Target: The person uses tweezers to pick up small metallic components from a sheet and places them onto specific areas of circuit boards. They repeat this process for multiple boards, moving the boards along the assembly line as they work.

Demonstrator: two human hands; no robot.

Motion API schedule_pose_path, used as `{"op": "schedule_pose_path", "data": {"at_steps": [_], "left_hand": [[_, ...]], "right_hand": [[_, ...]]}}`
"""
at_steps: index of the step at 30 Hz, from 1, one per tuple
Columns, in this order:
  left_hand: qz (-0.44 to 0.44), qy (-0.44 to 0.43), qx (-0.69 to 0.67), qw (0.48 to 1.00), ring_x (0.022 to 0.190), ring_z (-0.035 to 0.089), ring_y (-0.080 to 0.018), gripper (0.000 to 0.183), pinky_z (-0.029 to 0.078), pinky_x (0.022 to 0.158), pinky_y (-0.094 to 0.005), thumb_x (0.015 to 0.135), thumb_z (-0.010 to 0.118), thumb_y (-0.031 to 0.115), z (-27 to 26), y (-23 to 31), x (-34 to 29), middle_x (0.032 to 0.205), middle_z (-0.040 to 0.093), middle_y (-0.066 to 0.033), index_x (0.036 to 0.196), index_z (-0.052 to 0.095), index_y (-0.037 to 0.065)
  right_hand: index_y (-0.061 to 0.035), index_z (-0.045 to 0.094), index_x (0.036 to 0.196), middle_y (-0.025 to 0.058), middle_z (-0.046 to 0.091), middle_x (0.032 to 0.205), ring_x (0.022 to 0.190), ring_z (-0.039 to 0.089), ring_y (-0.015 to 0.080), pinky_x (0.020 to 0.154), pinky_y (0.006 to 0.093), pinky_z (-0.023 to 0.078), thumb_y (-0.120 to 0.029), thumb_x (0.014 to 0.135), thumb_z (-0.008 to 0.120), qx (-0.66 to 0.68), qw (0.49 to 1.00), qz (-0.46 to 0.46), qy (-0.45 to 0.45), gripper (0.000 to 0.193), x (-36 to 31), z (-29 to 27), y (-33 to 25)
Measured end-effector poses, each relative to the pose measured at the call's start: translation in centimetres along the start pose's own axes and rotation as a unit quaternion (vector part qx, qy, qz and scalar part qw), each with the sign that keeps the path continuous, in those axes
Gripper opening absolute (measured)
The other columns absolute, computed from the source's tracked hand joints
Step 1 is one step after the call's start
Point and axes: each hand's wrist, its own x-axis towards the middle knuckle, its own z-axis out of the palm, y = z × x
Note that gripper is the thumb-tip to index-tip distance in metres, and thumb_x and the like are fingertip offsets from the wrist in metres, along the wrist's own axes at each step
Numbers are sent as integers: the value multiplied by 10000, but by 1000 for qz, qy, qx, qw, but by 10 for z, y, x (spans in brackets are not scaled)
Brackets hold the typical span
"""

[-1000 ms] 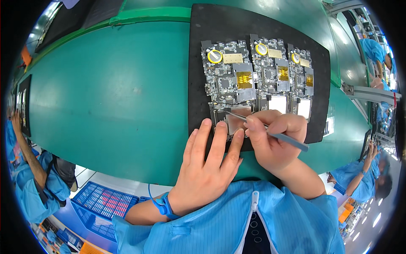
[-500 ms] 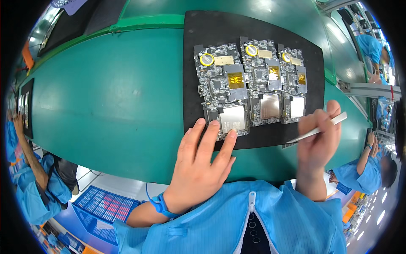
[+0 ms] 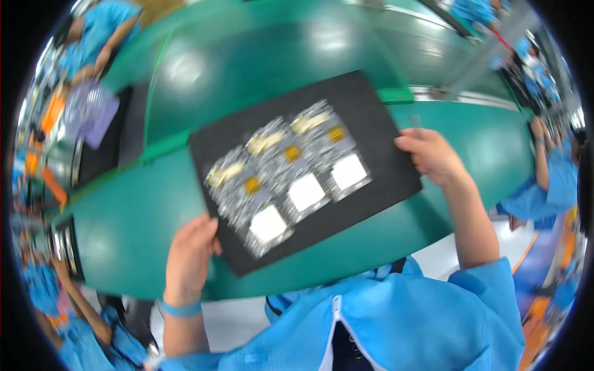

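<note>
A flat black board (image 3: 387,167) is tilted, its right end farther away, above the green bench. My left hand (image 3: 189,250) grips its near left edge. My right hand (image 3: 435,154) is closed on its right edge. A blurred greyish tip, perhaps of tweezers (image 3: 416,121), sticks up beside my right fingers. Three circuit boards lie in a row on the black board: a left one (image 3: 238,188), a middle one (image 3: 286,170) and a right one (image 3: 331,145). Each carries a bright metal plate and an amber patch. Motion blurs their small parts.
The green bench (image 3: 124,204) runs beneath, with a raised green rail (image 3: 167,145) along it. A purple fan (image 3: 90,114) stands at the far left. A metal post (image 3: 489,52) rises at the far right. Co-workers in blue sit left and right; another dark board (image 3: 67,247) lies leftward.
The black board with its circuit boards has shifted left and turned counter-clockwise. Both my hands have moved to its edges and hold it. My view has swung, and the picture is blurred.
</note>
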Motion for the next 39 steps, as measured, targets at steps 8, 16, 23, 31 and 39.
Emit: {"op": "schedule_pose_path", "data": {"at_steps": [8,16,23,31,39], "left_hand": [[32,-101,87,991,539,563,-125,142,466,496,-244,899,559,137,101,41,-24,687,578,-54,802,534,35],[-16,-406,170,898,758,584,-147,142,485,680,-270,916,569,177,280,-28,37,806,596,-73,897,564,37],[477,-359,381,706,1011,528,-292,429,439,876,-361,823,625,150,373,-57,43,1198,491,-193,1208,534,-15],[434,-208,667,568,1320,260,-467,711,230,1018,-635,806,653,346,255,-43,20,1458,255,-251,1395,372,64],[452,-235,661,551,1333,248,-457,608,221,995,-680,841,609,387,233,-37,43,1466,279,-199,1373,436,150]], "right_hand": [[18,572,1137,65,613,937,783,538,117,636,263,436,-239,825,689,-88,994,-8,64,421,-34,-94,13],[9,643,1048,146,664,941,904,621,233,788,344,476,-187,784,709,-258,936,-27,236,335,-28,-288,109],[-47,617,978,192,639,949,930,606,366,801,449,487,-241,779,664,-441,743,-51,500,282,-20,-327,111],[-105,588,1044,112,550,1194,695,662,291,578,388,546,-279,765,682,-535,721,-250,362,342,-51,-120,117],[-166,612,1071,39,587,1210,650,661,268,554,366,547,-223,813,642,-641,610,-266,384,265,7,-267,146]]}}
